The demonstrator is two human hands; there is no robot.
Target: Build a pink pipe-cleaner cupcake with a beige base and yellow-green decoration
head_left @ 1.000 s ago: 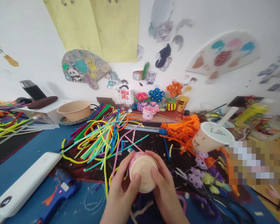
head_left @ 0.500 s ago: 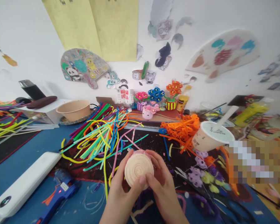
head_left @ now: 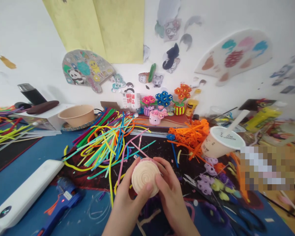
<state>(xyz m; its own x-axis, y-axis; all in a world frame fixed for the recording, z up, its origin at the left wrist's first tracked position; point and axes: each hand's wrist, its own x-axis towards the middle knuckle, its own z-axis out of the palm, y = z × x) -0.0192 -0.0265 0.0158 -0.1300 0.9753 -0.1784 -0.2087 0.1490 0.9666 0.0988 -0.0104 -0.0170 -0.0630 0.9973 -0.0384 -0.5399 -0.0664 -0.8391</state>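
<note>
Between both hands, above the dark mat, is a round cream coil [head_left: 144, 178] of spiralled pipe cleaner, its flat face turned up toward me and a pinkish edge showing on its far side. My left hand [head_left: 127, 191] grips its left side, with the thumb pressed on the lower part of the face. My right hand [head_left: 170, 190] wraps the right side, thumb on the right part of the face. The fingers behind the coil are partly hidden. Just beyond lie loose pipe cleaners [head_left: 105, 141] in many colours.
On the left lie a blue glue gun [head_left: 64, 205] and a long white device [head_left: 27, 193]. To the right are scissors [head_left: 238, 213], purple flower pieces [head_left: 205, 183], an orange pile [head_left: 190, 136] and a cup with a straw [head_left: 222, 142]. Small potted flowers [head_left: 159, 106] stand at the back.
My right thumb has slid a little up and to the right on the coil's face. Both hands still hold the coil in nearly the same place; the view has shifted slightly.
</note>
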